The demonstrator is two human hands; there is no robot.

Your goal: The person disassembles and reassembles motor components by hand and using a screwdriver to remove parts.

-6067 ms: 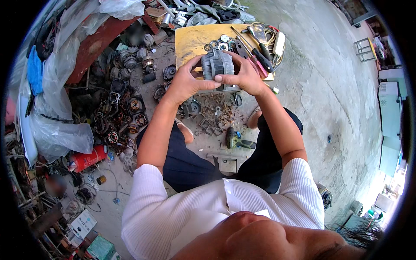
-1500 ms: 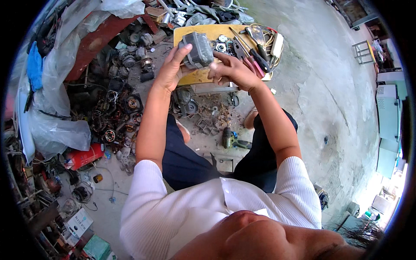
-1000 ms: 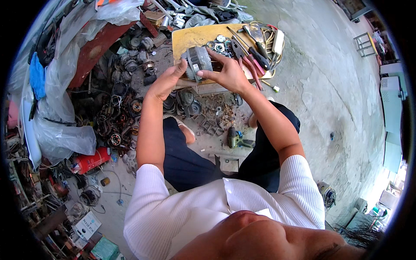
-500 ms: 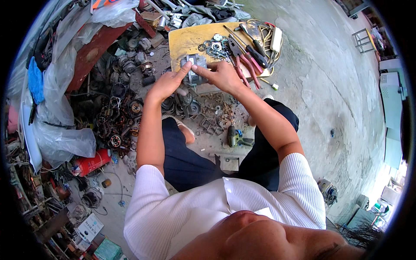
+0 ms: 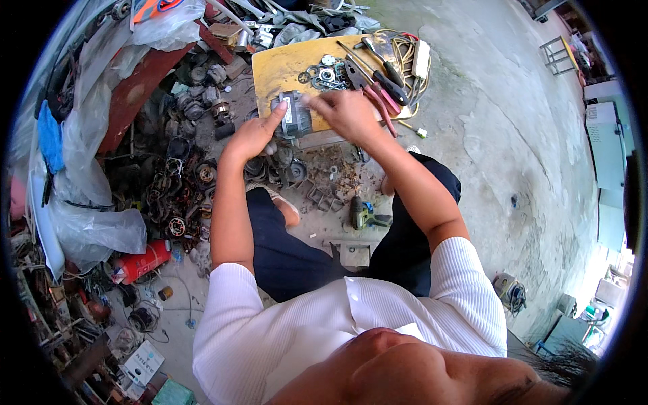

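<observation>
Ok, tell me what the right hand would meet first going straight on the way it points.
Likely the grey metal housing just left of the right hand; depth is unclear, so the hand might pass above it.

The metal housing [image 5: 301,121] is grey, its label [image 5: 288,111] white; the table [image 5: 273,71] yellow, smudged dark; the shirt [image 5: 398,304] white, finely striped.

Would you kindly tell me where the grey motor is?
In the head view, the grey motor is at the near left corner of the yellow tabletop, between the left hand and right hand.
</observation>
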